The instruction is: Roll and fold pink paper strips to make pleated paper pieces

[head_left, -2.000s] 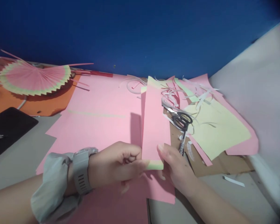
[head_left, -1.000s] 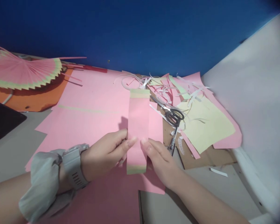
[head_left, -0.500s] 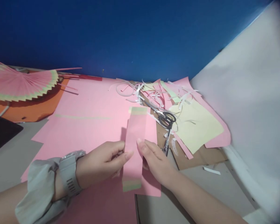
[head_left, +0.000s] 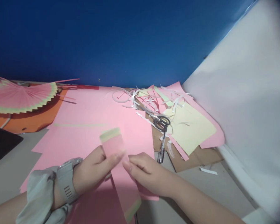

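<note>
A long pink paper strip [head_left: 121, 174] with green and yellow bands at both ends slants between my hands, its upper end leaning left. My left hand [head_left: 99, 165] pinches its left edge, thumb on top and fingers behind. On the other edge, my right hand [head_left: 147, 174] has its thumb on the strip and its fingers curled beneath. The strip's top end is slightly blurred. Under it lie large pink sheets [head_left: 84, 109], one crossed by a thin green line.
A pleated pink-and-green paper fan [head_left: 23, 96] rests on orange paper [head_left: 37, 121] at left, near a dark flat object [head_left: 2, 144]. Black-handled scissors [head_left: 162, 123], a pen [head_left: 161, 152], paper scraps [head_left: 151, 101] and a pale yellow sheet [head_left: 189, 127] lie right on cardboard [head_left: 196, 160].
The strip has swung from nearly upright to a slant, its top going left and its bottom right. Both hands have shifted lower and left, still holding it. The view has tilted slightly.
</note>
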Demonstrator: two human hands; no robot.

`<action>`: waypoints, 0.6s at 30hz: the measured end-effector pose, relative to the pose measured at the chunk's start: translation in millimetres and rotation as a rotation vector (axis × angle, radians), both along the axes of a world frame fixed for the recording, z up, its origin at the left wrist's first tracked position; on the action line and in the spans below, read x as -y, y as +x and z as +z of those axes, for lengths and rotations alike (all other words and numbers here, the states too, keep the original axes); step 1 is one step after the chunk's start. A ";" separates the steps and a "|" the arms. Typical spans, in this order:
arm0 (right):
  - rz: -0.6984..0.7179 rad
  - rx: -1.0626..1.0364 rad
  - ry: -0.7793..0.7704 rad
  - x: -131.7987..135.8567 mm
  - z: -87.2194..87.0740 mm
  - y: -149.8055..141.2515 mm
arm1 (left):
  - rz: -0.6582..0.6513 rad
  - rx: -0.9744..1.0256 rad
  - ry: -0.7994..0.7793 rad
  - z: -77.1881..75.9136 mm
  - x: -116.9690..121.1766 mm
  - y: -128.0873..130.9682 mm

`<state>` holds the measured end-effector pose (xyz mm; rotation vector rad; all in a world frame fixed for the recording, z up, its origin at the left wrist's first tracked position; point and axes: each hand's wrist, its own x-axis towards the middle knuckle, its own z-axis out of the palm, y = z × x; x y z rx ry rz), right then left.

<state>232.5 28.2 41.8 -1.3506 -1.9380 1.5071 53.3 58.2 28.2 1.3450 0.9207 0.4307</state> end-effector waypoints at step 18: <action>0.059 0.177 0.096 0.5 3.5 0.3 | 0.346 0.336 -0.131 1.1 -19.6 1.8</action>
